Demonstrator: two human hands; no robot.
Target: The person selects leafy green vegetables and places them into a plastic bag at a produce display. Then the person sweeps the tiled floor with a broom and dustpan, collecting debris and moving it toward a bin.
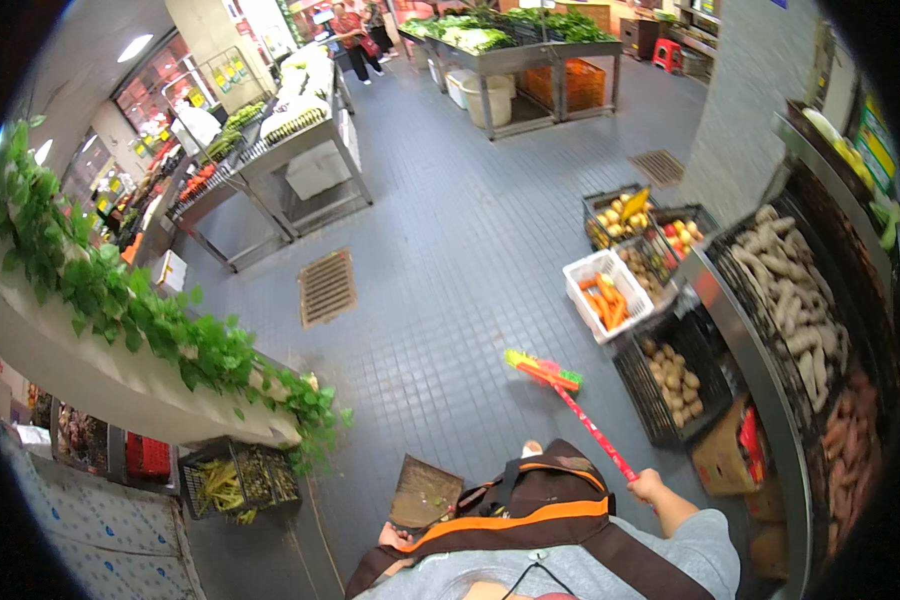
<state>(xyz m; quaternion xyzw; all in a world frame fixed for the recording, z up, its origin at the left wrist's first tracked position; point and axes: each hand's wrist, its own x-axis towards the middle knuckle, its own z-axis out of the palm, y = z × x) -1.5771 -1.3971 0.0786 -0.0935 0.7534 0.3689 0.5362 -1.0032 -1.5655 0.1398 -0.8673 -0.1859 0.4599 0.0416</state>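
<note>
My right hand [648, 486] is closed around the red handle of a broom [592, 427]. The broom's head, with yellow, pink and green bristles, rests on the tiled floor [450, 330] ahead of me, left of the crates. At the lower middle, my left hand [396, 537] is beside a brown dustpan [425, 491] with small scraps in it. Its fingers look curled near the dustpan's rear edge, but the dustpan's handle and the grip are hidden. A dark brown bag or apron with orange trim [540, 517] lies across my front.
On the right stand a white crate of carrots [570, 281], a black crate of potatoes [630, 375], a cardboard box [712, 465] and a metal-edged produce stand [742, 330]. A plant-topped low wall [142, 397] curves at left, with a vegetable crate [187, 487] below. Floor drains and vegetable tables lie ahead; people stand far off.
</note>
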